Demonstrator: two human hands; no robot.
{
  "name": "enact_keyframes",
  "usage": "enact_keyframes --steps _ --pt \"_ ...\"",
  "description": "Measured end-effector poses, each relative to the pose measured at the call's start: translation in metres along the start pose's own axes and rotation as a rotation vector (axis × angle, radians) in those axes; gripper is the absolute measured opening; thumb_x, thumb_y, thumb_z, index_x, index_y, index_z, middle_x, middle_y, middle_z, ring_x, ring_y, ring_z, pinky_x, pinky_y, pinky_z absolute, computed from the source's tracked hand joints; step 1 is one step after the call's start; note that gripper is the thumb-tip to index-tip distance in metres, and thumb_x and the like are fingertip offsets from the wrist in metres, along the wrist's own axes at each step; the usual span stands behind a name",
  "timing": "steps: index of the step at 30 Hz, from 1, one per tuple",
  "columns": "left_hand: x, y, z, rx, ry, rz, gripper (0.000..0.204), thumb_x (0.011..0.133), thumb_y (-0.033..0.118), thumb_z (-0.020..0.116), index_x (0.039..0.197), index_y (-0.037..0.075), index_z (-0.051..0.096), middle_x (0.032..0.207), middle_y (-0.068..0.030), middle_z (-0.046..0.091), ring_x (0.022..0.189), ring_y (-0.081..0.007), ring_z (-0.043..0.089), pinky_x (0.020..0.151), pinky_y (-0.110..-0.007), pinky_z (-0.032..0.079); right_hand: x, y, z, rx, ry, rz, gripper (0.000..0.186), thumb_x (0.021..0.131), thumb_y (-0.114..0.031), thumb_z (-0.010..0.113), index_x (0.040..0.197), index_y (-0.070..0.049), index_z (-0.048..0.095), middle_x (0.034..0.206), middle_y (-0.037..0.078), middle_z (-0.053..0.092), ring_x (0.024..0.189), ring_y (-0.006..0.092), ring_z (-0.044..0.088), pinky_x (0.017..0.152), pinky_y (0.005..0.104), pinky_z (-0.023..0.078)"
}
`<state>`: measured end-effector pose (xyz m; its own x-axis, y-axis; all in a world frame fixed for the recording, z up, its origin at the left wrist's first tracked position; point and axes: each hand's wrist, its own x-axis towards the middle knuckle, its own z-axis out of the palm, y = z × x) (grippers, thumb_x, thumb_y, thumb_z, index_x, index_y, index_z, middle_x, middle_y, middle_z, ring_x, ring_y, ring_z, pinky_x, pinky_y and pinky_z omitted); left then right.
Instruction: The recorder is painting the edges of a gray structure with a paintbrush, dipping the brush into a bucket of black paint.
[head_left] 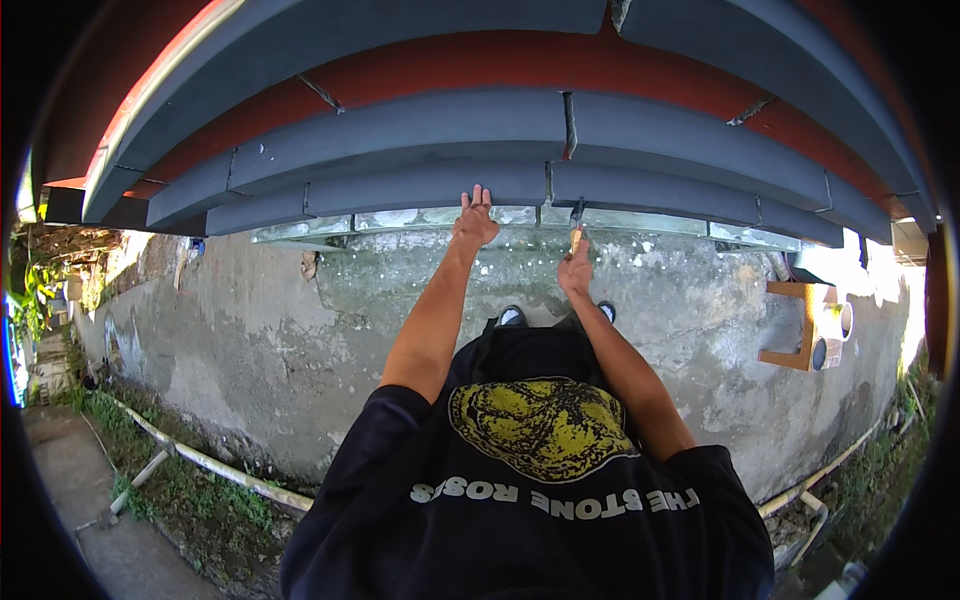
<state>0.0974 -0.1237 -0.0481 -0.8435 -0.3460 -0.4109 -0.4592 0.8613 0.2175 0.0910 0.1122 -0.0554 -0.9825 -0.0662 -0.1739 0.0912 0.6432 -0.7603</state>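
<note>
My left hand (pixel 477 218) is open, its fingers stretched out and resting against the lowest grey-painted board (pixel 400 190). A paintbrush (pixel 577 238) with a light wooden handle is gripped in my right hand (pixel 575 272). Its dark bristles touch or nearly touch the lower edge of that same board, right of my left hand. Just under it runs a pale, paint-stained ledge (pixel 625 220). Above are more grey boards (pixel 420 135) in stepped rows, with dark gaps at their joints and red surfaces (pixel 450 65) between the rows.
Beneath me is a worn concrete floor (pixel 250 330) with paint spots. At the right stands a wooden stool-like piece (pixel 800 325) with a white round container (pixel 838 321) by it. Behind me run white pipes (pixel 215 462) along a strip of weeds (pixel 215 510).
</note>
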Motion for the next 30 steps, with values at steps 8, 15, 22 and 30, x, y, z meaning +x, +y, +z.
enact_keyframes --steps 8,15,22,30 --pt "-0.015 0.018 -0.016 -0.002 0.006 -0.035 0.072 0.076 0.016 0.047 0.140 0.013 0.012 0.147 -0.0014 0.002 0.134 -0.0293 0.006 0.099 -0.040 0.035 0.023 0.048 -0.010 -0.058 0.100 0.141 0.032 0.077 -0.007 0.045 0.107 -0.007 0.035 0.082 0.027 0.057 0.078 0.0459 0.055 0.069 0.0520 0.041" --pt "-0.014 0.017 -0.017 -0.029 -0.033 -0.007 0.074 0.075 0.015 0.047 0.139 0.010 0.012 0.146 -0.0063 0.003 0.133 -0.0331 0.005 0.104 -0.038 0.028 0.009 0.001 0.017 -0.036 0.110 -0.008 0.031 0.076 -0.008 0.046 0.104 -0.007 0.033 0.076 0.025 0.055 0.075 0.0452 0.055 0.060 0.0489 0.042" --pt "-0.018 0.019 -0.021 -0.003 -0.046 -0.040 0.070 0.078 0.014 0.043 0.140 0.011 0.010 0.147 -0.0041 0.002 0.134 -0.0322 0.003 0.103 -0.037 0.030 -0.004 0.020 0.004 -0.110 -0.153 -0.032 0.031 0.077 -0.009 0.046 0.105 -0.007 0.033 0.080 0.025 0.057 0.077 0.0442 0.056 0.064 0.0491 0.043" --pt "-0.012 0.033 -0.026 -0.014 -0.060 0.006 0.069 0.079 0.013 0.042 0.140 0.010 0.010 0.147 -0.0042 0.002 0.134 -0.0326 0.002 0.104 -0.038 0.029 0.032 0.030 0.031 0.183 0.076 0.182 0.030 0.076 -0.010 0.047 0.103 -0.006 0.034 0.085 0.027 0.056 0.083 0.0454 0.054 0.070 0.0504 0.041"
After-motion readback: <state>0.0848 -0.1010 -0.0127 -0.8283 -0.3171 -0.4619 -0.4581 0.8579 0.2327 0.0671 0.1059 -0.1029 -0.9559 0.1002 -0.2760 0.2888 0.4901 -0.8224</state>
